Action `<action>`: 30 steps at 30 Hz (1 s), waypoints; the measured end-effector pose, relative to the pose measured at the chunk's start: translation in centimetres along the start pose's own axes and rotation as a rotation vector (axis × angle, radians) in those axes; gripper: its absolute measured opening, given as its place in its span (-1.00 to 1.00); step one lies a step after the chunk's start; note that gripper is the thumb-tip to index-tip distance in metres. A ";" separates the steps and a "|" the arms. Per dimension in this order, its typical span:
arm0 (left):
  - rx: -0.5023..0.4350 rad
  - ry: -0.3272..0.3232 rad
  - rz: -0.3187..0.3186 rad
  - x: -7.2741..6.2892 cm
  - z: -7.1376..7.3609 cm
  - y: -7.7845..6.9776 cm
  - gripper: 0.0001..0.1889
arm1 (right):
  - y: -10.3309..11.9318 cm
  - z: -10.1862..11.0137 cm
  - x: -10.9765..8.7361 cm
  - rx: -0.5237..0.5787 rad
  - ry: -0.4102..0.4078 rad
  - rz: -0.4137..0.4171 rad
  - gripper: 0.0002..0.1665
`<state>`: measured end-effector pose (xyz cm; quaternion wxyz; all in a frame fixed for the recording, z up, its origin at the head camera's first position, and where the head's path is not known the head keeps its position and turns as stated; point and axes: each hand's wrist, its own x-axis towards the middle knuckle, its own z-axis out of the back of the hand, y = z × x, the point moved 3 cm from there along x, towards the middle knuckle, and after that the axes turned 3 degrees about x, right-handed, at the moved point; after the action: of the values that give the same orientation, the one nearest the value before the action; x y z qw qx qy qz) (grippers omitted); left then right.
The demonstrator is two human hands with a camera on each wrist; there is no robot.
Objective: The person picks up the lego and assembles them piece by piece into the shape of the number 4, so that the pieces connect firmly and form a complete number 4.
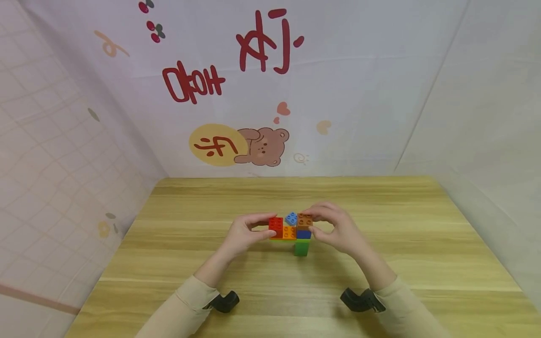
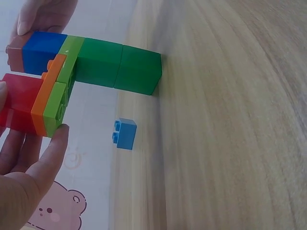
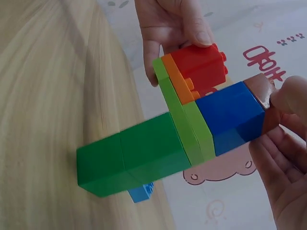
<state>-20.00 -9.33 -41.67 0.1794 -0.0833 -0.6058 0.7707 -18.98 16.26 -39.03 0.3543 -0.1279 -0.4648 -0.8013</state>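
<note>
A toy brick build stands on the table, seen in all three views. Two dark green bricks (image 3: 132,155) form its column, topped by lime green plates (image 3: 189,127). Above these, a blue brick (image 3: 232,117) carries a brown brick (image 1: 304,220) on the right. An orange plate (image 1: 289,232) reaches out left under a red brick (image 1: 276,226). My left hand (image 1: 243,234) grips the red brick, a fingertip at the lime plate's end underneath. With thumb and fingers, my right hand (image 1: 340,230) pinches the brown brick.
Behind the build, a light blue brick (image 2: 127,134) lies on the wooden table (image 1: 190,253). A black wrist mount (image 1: 226,302) hangs at the left sleeve, another mount (image 1: 359,300) at the right. A printed cloth (image 1: 346,94) hangs along the table's back edge.
</note>
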 end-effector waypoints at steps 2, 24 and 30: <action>-0.001 0.001 0.005 0.0 0.0 0.1 -0.54 | -0.1 -0.2 -0.1 0.025 -0.014 -0.012 -0.51; -0.012 0.071 -0.075 0.5 -0.4 0.5 -0.56 | -0.4 -0.2 -1.1 0.069 -0.055 -0.091 -0.50; -0.072 0.062 -0.039 1.9 0.0 0.8 -0.60 | 1.8 0.7 -1.0 0.099 -0.060 -0.066 -0.55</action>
<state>-21.90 -8.80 -42.23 0.2099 -0.1020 -0.6288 0.7417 -17.10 16.71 -38.02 0.3195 -0.1190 -0.5182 -0.7843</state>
